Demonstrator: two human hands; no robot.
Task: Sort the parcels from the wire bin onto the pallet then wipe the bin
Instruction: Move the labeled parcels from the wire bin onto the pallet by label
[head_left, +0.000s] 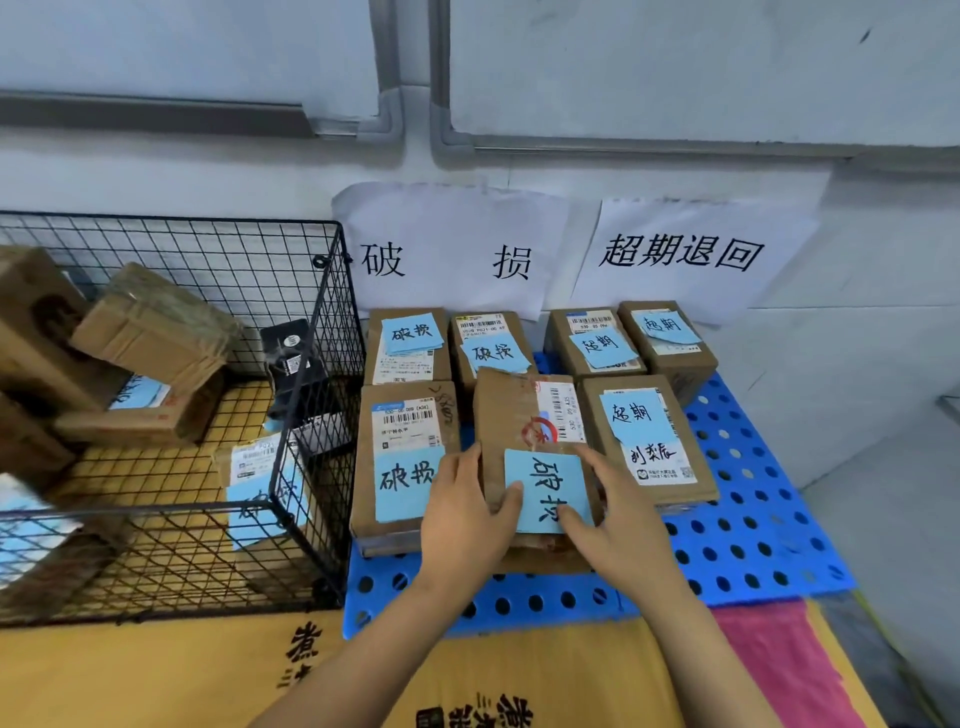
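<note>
A brown cardboard parcel (519, 415) with a blue note rests on the blue perforated pallet (753, 535), in the front row between two other parcels. My left hand (462, 519) grips its left edge and my right hand (618, 525) grips its right edge, thumbs on the blue note. Several more labelled parcels (405, 343) stand in rows behind and beside it. The black wire bin (311, 364) stands to the left of the pallet. It holds several cardboard parcels (150, 332) and a black packet (291, 353).
Two white paper signs (447, 249) with handwritten characters hang on the wall behind the pallet. Yellow printed sheeting (156, 675) and a pink sheet (769, 654) cover the floor in front. The bare right part of the pallet reaches towards a grey wall.
</note>
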